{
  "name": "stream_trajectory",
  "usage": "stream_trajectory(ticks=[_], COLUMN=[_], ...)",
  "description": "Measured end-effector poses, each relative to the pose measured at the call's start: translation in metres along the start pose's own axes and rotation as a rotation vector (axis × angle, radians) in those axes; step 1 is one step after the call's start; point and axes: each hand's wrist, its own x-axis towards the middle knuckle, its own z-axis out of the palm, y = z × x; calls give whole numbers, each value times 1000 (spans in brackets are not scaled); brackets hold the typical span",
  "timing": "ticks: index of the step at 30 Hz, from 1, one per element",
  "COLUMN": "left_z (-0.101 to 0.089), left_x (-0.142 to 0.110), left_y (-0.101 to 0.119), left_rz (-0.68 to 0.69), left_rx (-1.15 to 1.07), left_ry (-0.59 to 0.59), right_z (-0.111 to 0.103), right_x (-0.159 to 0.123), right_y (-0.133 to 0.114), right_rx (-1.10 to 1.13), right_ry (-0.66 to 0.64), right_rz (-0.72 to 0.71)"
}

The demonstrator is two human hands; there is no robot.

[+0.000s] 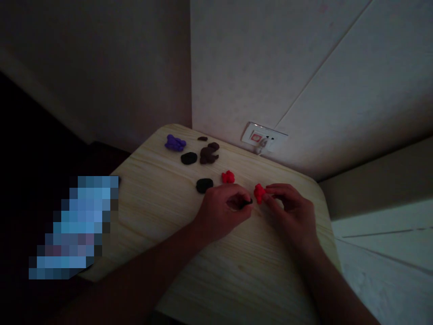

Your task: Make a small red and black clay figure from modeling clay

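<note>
Above the wooden table, my right hand [294,212] pinches a small lumpy red clay figure [259,193] between thumb and fingers. My left hand [225,210] is closed on a small piece of black clay [246,202], held at the fingertips just left of the red figure, with a narrow gap between them. A second red clay figure [228,177] lies on the table behind my left hand. Beside it is a dark green-black clay lump [204,185], partly next to my left knuckles.
Farther back on the table [142,198] lie a purple clay figure [175,143], a flat black clay lump [189,158], a brown clay figure [209,153] and a small brown bit [202,138]. A pixelated screen [76,228] is at left. The wall socket [264,137] holds a plug.
</note>
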Motion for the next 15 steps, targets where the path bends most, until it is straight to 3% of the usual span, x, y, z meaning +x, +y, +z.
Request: stream_trajectory(ticks=[15], left_z=[-1], left_x=[3], left_y=[5], left_rz=[-94], left_rx=[-31], left_ry=[-19], right_z=[2], right_x=[-1], right_y=[-13], right_rx=[141], right_ry=[36], right_rz=[-3])
